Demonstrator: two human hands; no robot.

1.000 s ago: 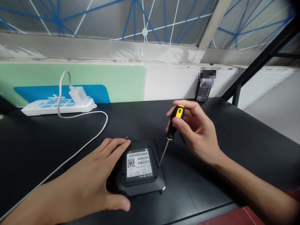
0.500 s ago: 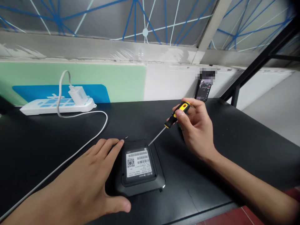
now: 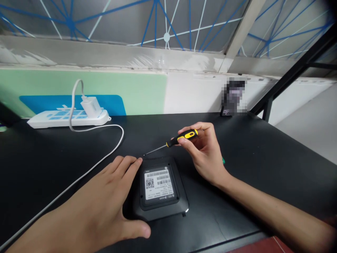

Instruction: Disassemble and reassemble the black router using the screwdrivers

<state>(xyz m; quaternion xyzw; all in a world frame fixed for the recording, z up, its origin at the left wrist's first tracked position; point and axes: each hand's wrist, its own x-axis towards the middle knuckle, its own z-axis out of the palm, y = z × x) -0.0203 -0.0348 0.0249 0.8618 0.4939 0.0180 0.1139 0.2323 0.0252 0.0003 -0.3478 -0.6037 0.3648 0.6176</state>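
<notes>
A flat black electronic box (image 3: 181, 189) lies on the black table, its white barcode label (image 3: 158, 184) facing up. My left hand (image 3: 105, 196) spans the box's left side, fingers stretched toward its far left corner and thumb spread out by the near edge. It seems to touch the box without gripping it. In my right hand (image 3: 206, 151) is a black-and-yellow screwdriver (image 3: 184, 137), held by its handle over the far right side of the box. Its shaft slants down to the left, the tip just beyond the far left corner, where a small screw lay earlier.
A white power strip (image 3: 68, 118) with a charger (image 3: 91, 106) stands against the wall. Its white cable (image 3: 105, 154) runs across the table on the left. A phone (image 3: 231, 100) leans on the wall at the back right. Something green (image 3: 223, 160) shows behind my right wrist.
My right hand has moved left and down. The screwdriver tip has left the box's far right corner and is now near the small screw. My left hand keeps its place on the box.
</notes>
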